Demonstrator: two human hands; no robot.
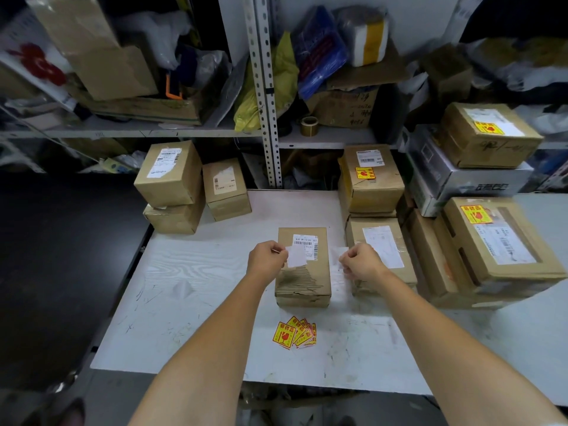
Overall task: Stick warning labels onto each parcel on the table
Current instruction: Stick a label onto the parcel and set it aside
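Observation:
A brown parcel [302,281] with a white shipping label lies in the middle of the white table [190,290]. Over its top my left hand [266,260] pinches a white rectangular piece [296,256], its white side toward me. My right hand [360,261] pinches a thin translucent sheet [339,265] that hangs down at the parcel's right edge. A fanned stack of yellow-and-red warning labels [295,332] lies on the table in front of the parcel.
Unlabelled parcels [172,176] are stacked at the back left. Parcels bearing yellow warning labels [370,179] are piled at the right, with one plain parcel [381,250] close to my right hand. Cluttered metal shelves [267,87] rise behind the table.

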